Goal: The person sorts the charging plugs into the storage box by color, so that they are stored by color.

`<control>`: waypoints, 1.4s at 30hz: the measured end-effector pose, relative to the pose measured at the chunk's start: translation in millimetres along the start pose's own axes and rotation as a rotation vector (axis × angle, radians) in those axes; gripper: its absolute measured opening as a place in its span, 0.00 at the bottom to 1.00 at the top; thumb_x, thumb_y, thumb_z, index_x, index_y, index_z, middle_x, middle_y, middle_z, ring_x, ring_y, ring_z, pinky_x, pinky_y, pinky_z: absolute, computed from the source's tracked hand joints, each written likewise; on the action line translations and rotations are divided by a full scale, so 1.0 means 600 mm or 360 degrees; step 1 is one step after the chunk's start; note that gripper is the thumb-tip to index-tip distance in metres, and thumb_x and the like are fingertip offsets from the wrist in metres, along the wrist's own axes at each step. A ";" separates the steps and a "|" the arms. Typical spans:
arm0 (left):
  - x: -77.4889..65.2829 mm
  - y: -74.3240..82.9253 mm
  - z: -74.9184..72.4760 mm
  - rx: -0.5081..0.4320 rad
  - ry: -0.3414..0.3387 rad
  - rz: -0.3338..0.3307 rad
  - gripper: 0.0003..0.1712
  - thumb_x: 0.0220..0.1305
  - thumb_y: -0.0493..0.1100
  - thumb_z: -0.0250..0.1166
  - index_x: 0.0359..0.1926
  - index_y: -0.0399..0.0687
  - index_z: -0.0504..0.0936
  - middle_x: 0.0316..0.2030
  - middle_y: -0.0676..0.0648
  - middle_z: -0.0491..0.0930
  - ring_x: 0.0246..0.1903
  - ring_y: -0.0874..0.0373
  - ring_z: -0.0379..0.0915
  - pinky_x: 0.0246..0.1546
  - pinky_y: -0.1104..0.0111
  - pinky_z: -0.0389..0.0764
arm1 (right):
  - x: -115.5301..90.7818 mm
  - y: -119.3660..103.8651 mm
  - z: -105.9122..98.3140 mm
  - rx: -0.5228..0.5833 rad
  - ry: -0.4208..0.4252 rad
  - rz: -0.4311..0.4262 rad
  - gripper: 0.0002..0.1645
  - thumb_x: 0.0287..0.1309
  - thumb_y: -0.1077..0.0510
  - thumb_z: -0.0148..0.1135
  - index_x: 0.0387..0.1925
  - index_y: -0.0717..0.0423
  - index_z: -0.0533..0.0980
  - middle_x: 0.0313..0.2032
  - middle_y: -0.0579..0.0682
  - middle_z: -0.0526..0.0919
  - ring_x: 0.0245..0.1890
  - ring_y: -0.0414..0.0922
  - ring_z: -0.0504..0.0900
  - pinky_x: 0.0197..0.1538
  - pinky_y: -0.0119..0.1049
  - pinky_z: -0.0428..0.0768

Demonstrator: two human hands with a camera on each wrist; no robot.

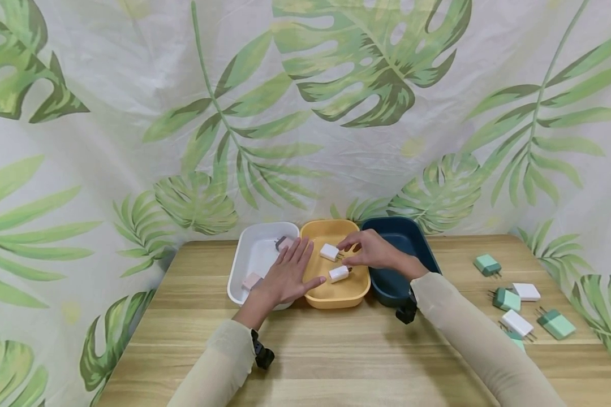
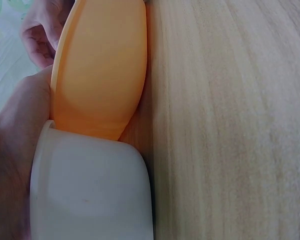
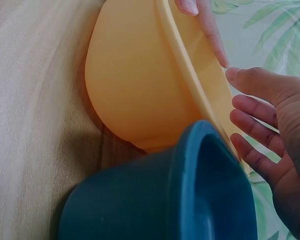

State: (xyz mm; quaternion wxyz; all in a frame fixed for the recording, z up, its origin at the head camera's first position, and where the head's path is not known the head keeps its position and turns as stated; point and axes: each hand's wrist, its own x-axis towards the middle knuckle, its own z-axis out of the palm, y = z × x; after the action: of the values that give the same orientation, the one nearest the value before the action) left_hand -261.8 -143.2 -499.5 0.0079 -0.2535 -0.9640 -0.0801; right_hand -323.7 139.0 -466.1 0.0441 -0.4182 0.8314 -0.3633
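My left hand (image 1: 287,277) spreads its straight fingers over the white bin (image 1: 257,257) and the near side of the yellow bin (image 1: 336,303). Two pink plug chargers (image 1: 252,281) lie in the white bin, partly covered by this hand. Inside the yellow bin are two white plug chargers (image 1: 329,252). Above its right side hovers my right hand (image 1: 374,250), its loosely bent fingers close to the chargers' prongs. In the right wrist view the right thumb and fingers (image 3: 255,120) stand apart with nothing seen between them.
The dark blue bin (image 1: 404,240) stands against the yellow one, under my right wrist. On the right of the wooden table (image 1: 336,362) lie several green chargers (image 1: 556,324) and two white chargers (image 1: 516,323). A leaf-patterned cloth (image 1: 265,169) hangs behind the bins.
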 end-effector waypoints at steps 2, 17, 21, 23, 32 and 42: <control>0.000 0.000 -0.001 -0.0005 -0.0009 -0.0006 0.58 0.75 0.77 0.46 0.86 0.43 0.43 0.85 0.39 0.40 0.85 0.44 0.32 0.82 0.44 0.46 | -0.003 -0.001 -0.003 -0.0010 0.0004 -0.0001 0.22 0.61 0.61 0.77 0.55 0.67 0.86 0.51 0.63 0.89 0.50 0.60 0.88 0.53 0.56 0.87; -0.002 0.005 -0.006 -0.0007 -0.0006 -0.0017 0.57 0.75 0.75 0.48 0.86 0.42 0.44 0.85 0.39 0.40 0.85 0.43 0.34 0.82 0.44 0.45 | -0.042 -0.018 -0.034 -0.0151 0.0109 -0.0049 0.20 0.59 0.61 0.79 0.54 0.58 0.87 0.48 0.53 0.90 0.44 0.57 0.87 0.49 0.53 0.87; -0.003 0.003 -0.004 -0.0014 0.0010 -0.0005 0.57 0.76 0.75 0.48 0.86 0.41 0.46 0.85 0.38 0.42 0.84 0.41 0.36 0.81 0.44 0.47 | -0.056 -0.021 -0.043 -0.0191 0.0121 -0.0055 0.21 0.59 0.58 0.80 0.54 0.55 0.88 0.48 0.49 0.90 0.46 0.53 0.88 0.50 0.50 0.88; -0.003 0.002 -0.002 -0.0013 0.0020 0.0001 0.56 0.76 0.74 0.49 0.85 0.40 0.46 0.85 0.38 0.42 0.84 0.41 0.36 0.81 0.44 0.48 | -0.064 -0.023 -0.048 -0.0187 0.0123 -0.0053 0.21 0.59 0.58 0.80 0.54 0.55 0.88 0.49 0.49 0.89 0.47 0.53 0.88 0.51 0.49 0.88; -0.003 0.003 -0.004 -0.0015 0.0017 0.0009 0.56 0.76 0.74 0.50 0.85 0.40 0.46 0.85 0.38 0.42 0.84 0.41 0.37 0.81 0.44 0.48 | -0.101 -0.022 -0.068 -0.0233 0.0188 -0.0135 0.21 0.56 0.59 0.81 0.53 0.56 0.88 0.50 0.55 0.90 0.48 0.51 0.89 0.45 0.53 0.88; -0.001 0.001 -0.002 -0.0016 0.0005 0.0002 0.57 0.75 0.75 0.49 0.86 0.41 0.44 0.85 0.38 0.41 0.85 0.43 0.34 0.82 0.44 0.46 | -0.138 -0.022 -0.087 -0.0344 0.0249 -0.0217 0.20 0.55 0.62 0.81 0.51 0.57 0.88 0.47 0.55 0.90 0.43 0.52 0.89 0.41 0.53 0.87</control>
State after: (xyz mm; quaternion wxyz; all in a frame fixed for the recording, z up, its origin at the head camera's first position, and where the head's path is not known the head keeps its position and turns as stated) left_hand -260.7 -143.1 -498.3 0.0083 -0.2539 -0.9634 -0.0855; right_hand -281.2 223.8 -438.9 -0.0909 -0.4464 0.8362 -0.3054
